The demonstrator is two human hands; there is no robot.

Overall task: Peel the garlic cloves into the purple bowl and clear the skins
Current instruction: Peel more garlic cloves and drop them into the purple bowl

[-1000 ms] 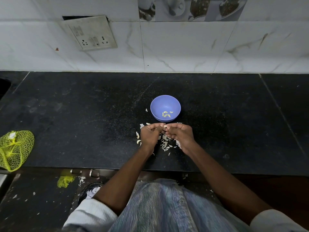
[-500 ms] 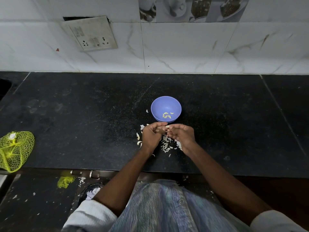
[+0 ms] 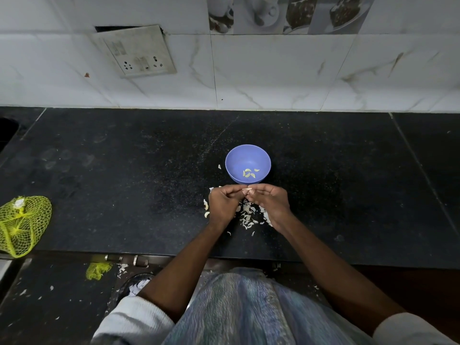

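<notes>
Hands (image 3: 222,204) (image 3: 270,202) pinch pale clove (image 3: 247,189) beside round purple bowl (image 3: 239,155).

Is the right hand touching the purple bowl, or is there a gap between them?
Apart. In the head view, a strip of dark counter shows between the right hand and the near side of the purple bowl. The hand pinches a garlic clove instead.

Head camera looks steeply down (wide-angle) at countertop (image 3: 124,183).

purple bowl (image 3: 248,155) just beyond hands
</notes>
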